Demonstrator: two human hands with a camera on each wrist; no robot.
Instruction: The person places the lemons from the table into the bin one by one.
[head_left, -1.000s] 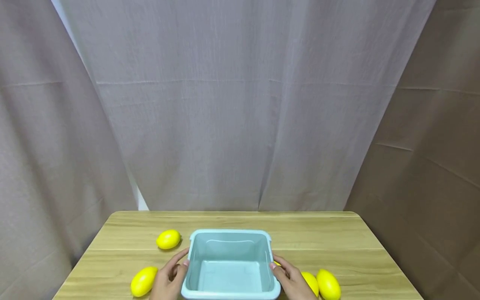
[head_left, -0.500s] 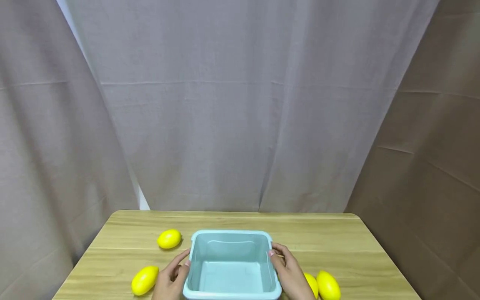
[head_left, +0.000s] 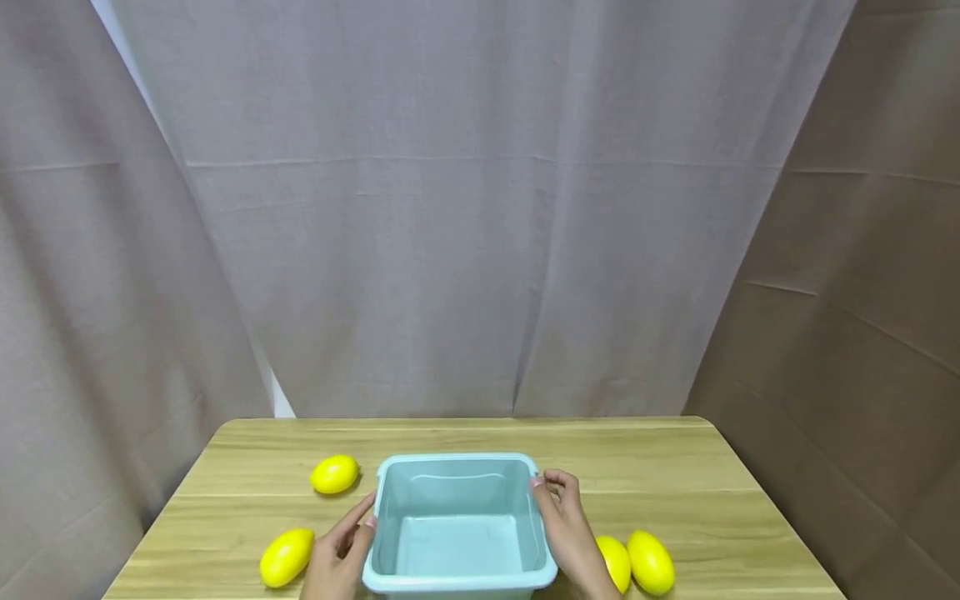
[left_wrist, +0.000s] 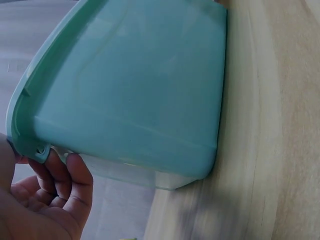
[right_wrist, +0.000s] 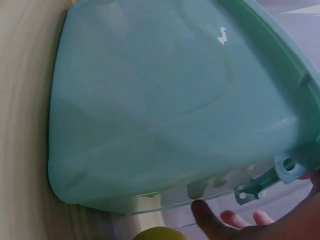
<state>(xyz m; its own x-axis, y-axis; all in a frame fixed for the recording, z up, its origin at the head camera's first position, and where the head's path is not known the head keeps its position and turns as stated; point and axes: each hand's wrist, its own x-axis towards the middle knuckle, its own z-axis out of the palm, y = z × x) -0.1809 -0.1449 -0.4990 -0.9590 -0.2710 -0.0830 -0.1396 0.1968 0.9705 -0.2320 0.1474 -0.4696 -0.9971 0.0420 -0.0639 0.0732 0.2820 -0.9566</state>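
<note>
A light blue-green plastic tub (head_left: 457,482) stands at the middle of the wooden table, its inside bare in the head view. My left hand (head_left: 339,550) grips its left rim, thumb on top and fingers beneath; the left wrist view shows these fingers (left_wrist: 75,187) curled under the lip. On the opposite side, my right hand (head_left: 567,525) holds the right rim near the far corner, thumb over the edge. One right finger (right_wrist: 207,217) reaches along the tub's outer wall. Two yellow lemons (head_left: 334,474) lie left of the tub, and two more lemons (head_left: 651,562) lie beside the right forearm.
The wooden table (head_left: 660,467) has rounded far corners. Grey curtains (head_left: 450,250) hang behind it and on the left; a browner curtain (head_left: 847,333) hangs at the right. Part of a yellow lemon (right_wrist: 159,234) shows at the bottom of the right wrist view.
My right hand has slid forward along the tub's right rim toward its far corner. The left hand keeps its place, and the tub stays about where it was.
</note>
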